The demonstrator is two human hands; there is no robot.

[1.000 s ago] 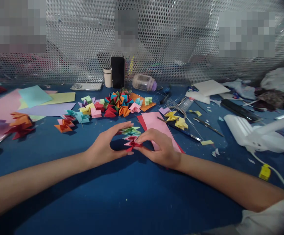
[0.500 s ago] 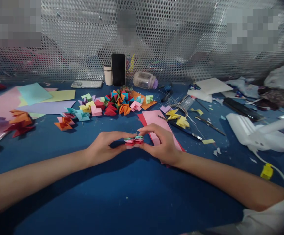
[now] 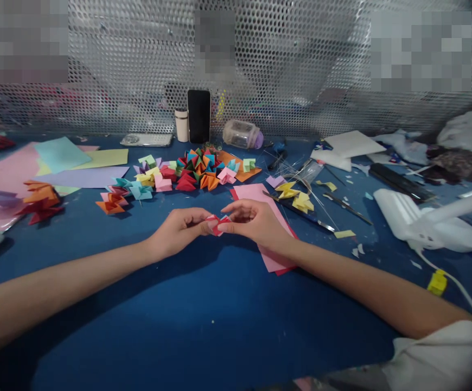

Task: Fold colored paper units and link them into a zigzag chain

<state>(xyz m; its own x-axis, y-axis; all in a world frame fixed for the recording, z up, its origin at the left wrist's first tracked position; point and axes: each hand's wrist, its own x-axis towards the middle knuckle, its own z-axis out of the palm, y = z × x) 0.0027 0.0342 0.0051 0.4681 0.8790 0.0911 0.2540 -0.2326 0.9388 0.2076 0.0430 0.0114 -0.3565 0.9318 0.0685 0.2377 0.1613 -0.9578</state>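
Both my hands meet over the middle of the blue table. My left hand and my right hand pinch a small folded paper piece, red and pink, squeezed tight between the fingertips of both. It is lifted a little off the table. Most of the piece is hidden by my fingers. A pink sheet over a red sheet lies under my right hand and wrist.
Several folded paper pieces in many colours lie behind my hands. Orange and red ones sit left, near flat coloured sheets. A phone, jar, yellow folds, wires, scissors and a white device crowd the right. A perforated screen backs the table.
My hands gathered the red and green folded pieces, pressed them into a flat stack, then lifted and squeezed it smaller between both sets of fingertips.
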